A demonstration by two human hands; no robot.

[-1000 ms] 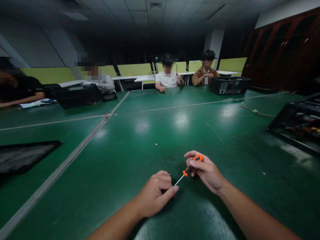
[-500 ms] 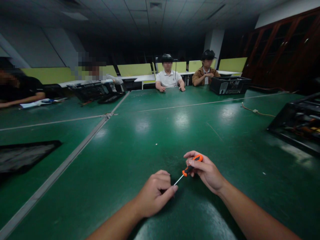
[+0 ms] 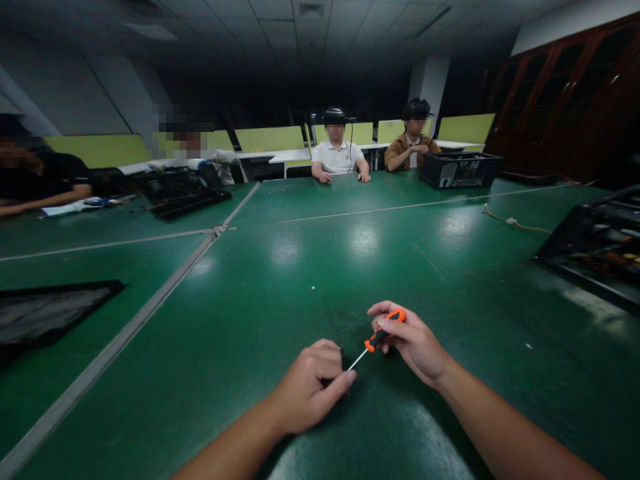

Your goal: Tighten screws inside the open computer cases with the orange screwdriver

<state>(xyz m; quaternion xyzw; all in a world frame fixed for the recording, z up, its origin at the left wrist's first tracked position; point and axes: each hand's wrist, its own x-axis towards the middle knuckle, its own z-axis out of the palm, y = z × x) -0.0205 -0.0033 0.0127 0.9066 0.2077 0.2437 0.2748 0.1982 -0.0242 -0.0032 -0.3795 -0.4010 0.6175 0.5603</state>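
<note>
An orange and black screwdriver point(image 3: 384, 332) is held slantwise between my two hands, low over the green table point(image 3: 280, 300). My right hand point(image 3: 413, 340) grips its handle between thumb and fingers. My left hand point(image 3: 315, 387) is closed, with the thumb and fingers pinching the far end of the thin metal shaft. The tip of the shaft is hidden in the left hand's fingers.
A black computer case point(image 3: 595, 247) stands on the right, with a cable point(image 3: 515, 222) beside it. Another case point(image 3: 461, 170) sits at the far side near two seated people. A dark panel point(image 3: 55, 310) lies left of a metal seam strip point(image 3: 125, 340). More people work at far left.
My hands and the screwdriver stay where they were. At the far left, the dark case in front of a person has shifted and tilted differently.
</note>
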